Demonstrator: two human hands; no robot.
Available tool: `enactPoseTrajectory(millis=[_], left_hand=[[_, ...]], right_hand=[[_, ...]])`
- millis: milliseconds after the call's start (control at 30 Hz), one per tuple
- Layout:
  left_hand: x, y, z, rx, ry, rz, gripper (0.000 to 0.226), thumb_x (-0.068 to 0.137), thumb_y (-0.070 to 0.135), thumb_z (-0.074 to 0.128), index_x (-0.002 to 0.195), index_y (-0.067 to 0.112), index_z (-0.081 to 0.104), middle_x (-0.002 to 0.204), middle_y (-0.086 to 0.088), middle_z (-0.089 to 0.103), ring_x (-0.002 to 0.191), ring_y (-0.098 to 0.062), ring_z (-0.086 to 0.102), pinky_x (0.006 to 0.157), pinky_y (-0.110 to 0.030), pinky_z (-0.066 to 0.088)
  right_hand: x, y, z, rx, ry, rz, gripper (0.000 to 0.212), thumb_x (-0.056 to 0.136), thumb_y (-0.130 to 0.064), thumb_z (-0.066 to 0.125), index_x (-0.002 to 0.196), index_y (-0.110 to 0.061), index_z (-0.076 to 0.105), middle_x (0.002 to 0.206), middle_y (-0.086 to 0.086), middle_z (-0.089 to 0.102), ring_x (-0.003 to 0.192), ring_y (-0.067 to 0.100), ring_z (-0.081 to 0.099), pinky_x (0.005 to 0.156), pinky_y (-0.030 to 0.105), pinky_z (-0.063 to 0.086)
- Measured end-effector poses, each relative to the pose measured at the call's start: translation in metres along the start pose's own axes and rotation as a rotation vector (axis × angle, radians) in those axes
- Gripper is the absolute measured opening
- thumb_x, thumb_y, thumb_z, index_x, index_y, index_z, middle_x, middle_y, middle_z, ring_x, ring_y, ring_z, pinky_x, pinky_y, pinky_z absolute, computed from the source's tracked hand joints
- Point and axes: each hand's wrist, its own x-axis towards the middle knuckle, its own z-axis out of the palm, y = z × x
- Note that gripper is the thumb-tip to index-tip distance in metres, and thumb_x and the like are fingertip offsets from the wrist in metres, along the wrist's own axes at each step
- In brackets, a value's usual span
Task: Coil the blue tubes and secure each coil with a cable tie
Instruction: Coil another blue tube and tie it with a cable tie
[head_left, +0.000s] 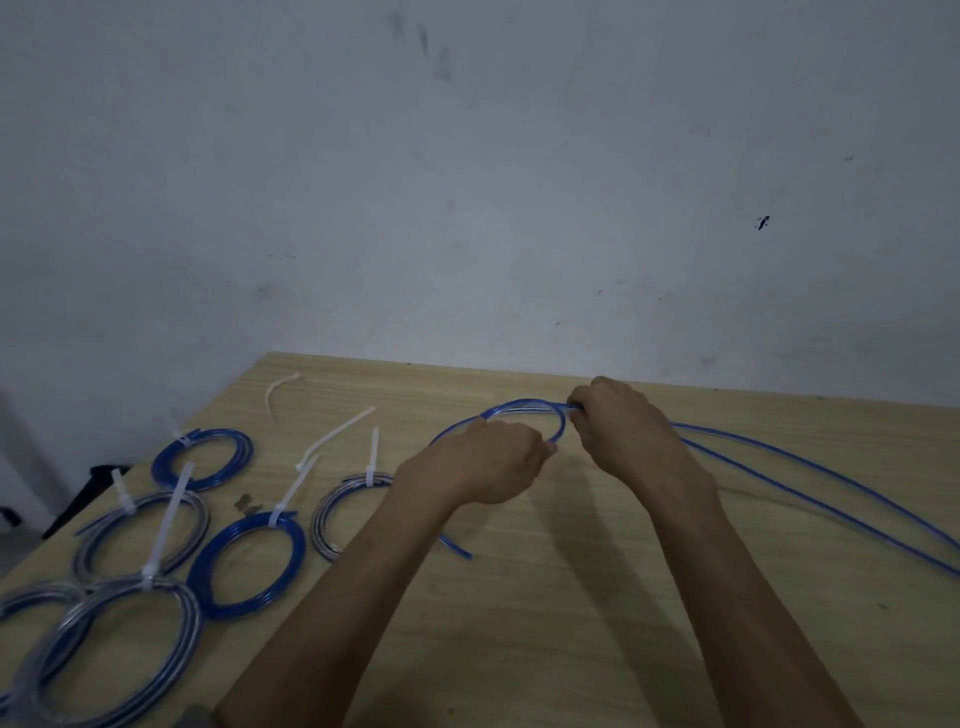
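A long blue tube (810, 475) trails across the wooden table (597, 597) from the right edge and bends into a small loop (524, 408) between my hands. My right hand (621, 423) grips the tube at the loop's far right. My left hand (491, 462) holds the loop's near side, fingers curled around it. One free end of the tube (462, 551) pokes out beneath my left forearm. Two loose white cable ties (332, 439) (280, 392) lie on the table to the left.
Several finished coils, each tied with a white cable tie, lie at the left: a blue coil (202, 460), a blue coil (247, 564), a greyish coil (143, 535), a greyish coil (348, 512) and a large coil (111, 654). A grey wall rises behind the table.
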Motion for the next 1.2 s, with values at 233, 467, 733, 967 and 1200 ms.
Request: enactPoseTrajectory(millis=[233,467,733,967,1200], left_hand=[[0.013,-0.016,0.015,0.196,0.087,-0.152,0.041,0.109,0.018,0.025,0.147,0.017,0.041,0.122,-0.007,0.055,0.117,-0.033,0.047,0.112,-0.045,0.025],[0.019,-0.042,0.016,-0.063,0.272,-0.108,0.037,0.109,0.037,0.020,0.092,0.016,0.046,0.080,-0.002,0.053,0.087,-0.029,0.053,0.101,-0.045,0.032],[0.023,-0.049,0.012,-0.483,0.713,-0.008,0.035,0.109,0.030,0.027,0.085,0.011,0.043,0.067,-0.002,0.047,0.064,-0.027,0.047,0.070,-0.041,0.036],[0.025,-0.052,0.008,0.140,0.837,-0.042,0.029,0.106,0.020,0.034,0.088,0.014,0.055,0.068,0.000,0.055,0.062,-0.023,0.042,0.068,-0.033,0.026],[0.023,-0.035,0.008,0.264,0.975,0.039,0.019,0.091,0.013,0.069,0.076,0.013,0.058,0.055,0.001,0.053,0.049,-0.017,0.037,0.057,-0.029,0.028]], right_hand=[[-0.003,0.031,-0.006,0.002,-0.258,0.189,0.027,0.103,-0.036,0.047,0.104,-0.016,0.065,0.101,0.007,0.064,0.092,0.027,0.061,0.079,0.037,0.050],[-0.002,0.017,-0.016,0.368,0.061,0.082,0.030,0.104,-0.032,0.048,0.100,-0.015,0.072,0.086,0.001,0.066,0.085,0.022,0.063,0.075,0.035,0.048],[-0.004,-0.010,-0.029,0.744,0.201,0.036,0.033,0.105,-0.017,0.038,0.112,-0.010,0.071,0.064,0.001,0.042,0.042,0.007,0.034,0.046,0.021,0.026],[-0.005,-0.021,-0.034,0.858,0.303,0.111,0.034,0.107,-0.021,0.039,0.121,-0.012,0.069,0.062,-0.002,0.048,0.045,0.004,0.038,0.054,0.024,0.033],[-0.006,-0.018,-0.034,0.925,0.302,0.184,0.034,0.107,-0.021,0.038,0.122,-0.011,0.068,0.058,-0.013,0.042,0.042,0.003,0.040,0.054,0.021,0.032]])
